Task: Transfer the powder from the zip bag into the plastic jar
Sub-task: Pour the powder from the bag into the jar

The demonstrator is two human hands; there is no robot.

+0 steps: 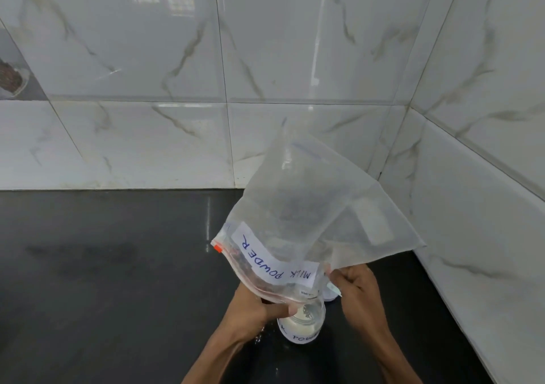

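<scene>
The fingers (281,310) of the left hand (259,310) are curled tight on one side of the zip bag's mouth, right above the jar. The fingers (343,277) of the right hand (359,292) pinch the other side of the mouth.

The zip bag (309,206) is in the lower middle of the frame. It is tipped upside down, with its bottom up in the air and its mouth pointing down. It looks almost empty, with only a thin dusty film inside. A white label (277,259) on it says MILK POWDER.

The plastic jar (306,324) stands just under the mouth, low in the frame between the two hands, on the black counter (118,265). White powder (298,324) sits in the jar.

I think the job is near its end: getting the last bits out. To do it well, hold the mouth right over the jar's opening, not beside it, so nothing falls on the counter. Pull the two sides a little apart so the mouth is a hole, not a flat line. Give soft little shakes, not big ones, because the powder is light and can puff out. The jar is small and could tip if the bag bumps it.

A small white thing (330,295) lies just behind the jar. It may be the lid, but I cannot tell.
</scene>
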